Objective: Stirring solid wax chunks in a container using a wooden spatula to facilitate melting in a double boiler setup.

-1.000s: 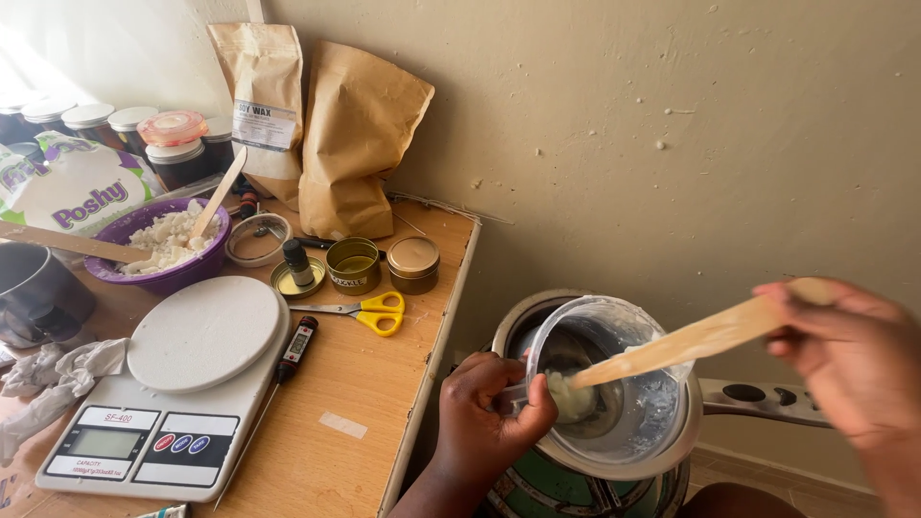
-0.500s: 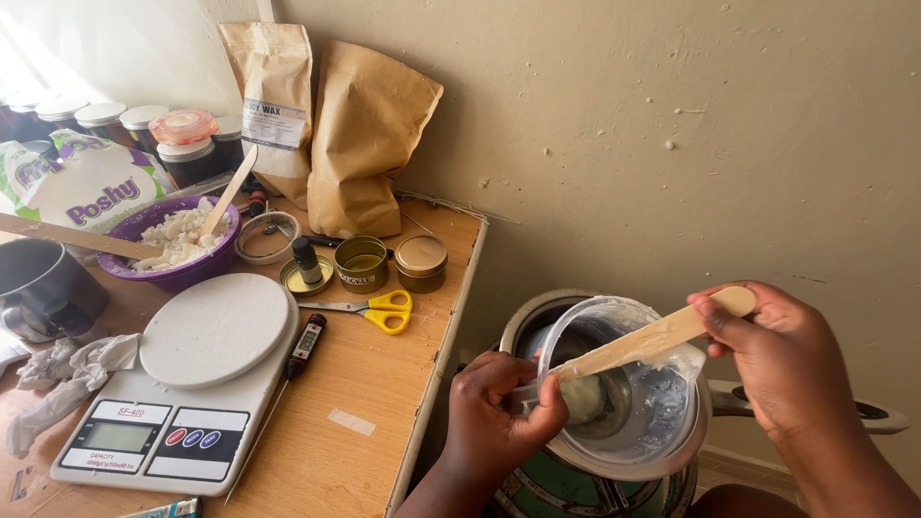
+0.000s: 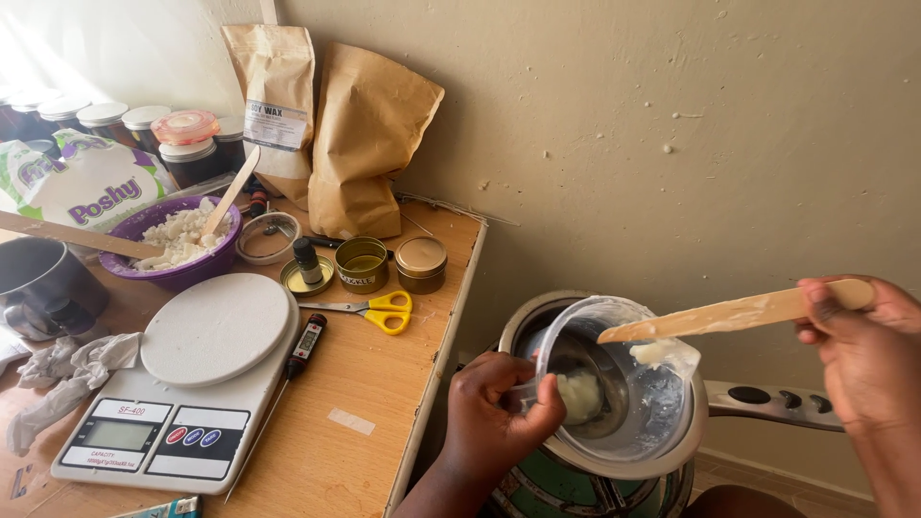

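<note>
My left hand [image 3: 499, 408] grips the rim of a clear plastic cup [image 3: 624, 379], tilted over a metal pot [image 3: 604, 451] beside the table. A lump of pale wax [image 3: 578, 395] clings inside the cup near my fingers, and a smaller smear [image 3: 654, 352] sits on its far wall. My right hand [image 3: 868, 360] holds a flat wooden stick [image 3: 729, 315] by its end. The stick's tip is lifted to the cup's upper rim, clear of the wax.
The wooden table [image 3: 365, 393] to the left carries a white kitchen scale [image 3: 192, 384], a thermometer [image 3: 302, 345], yellow scissors [image 3: 379, 312], two gold tins [image 3: 389, 261], a small dropper bottle [image 3: 307, 261], a purple bowl of wax flakes [image 3: 173, 240], brown paper bags [image 3: 336, 125], jars and a dark pot [image 3: 38, 283]. The pot's handle [image 3: 772, 403] juts right.
My right hand has pulled the stick up and to the right, out of the cup's inside to its rim. The wax lump stays in the cup. My left hand keeps its grip.
</note>
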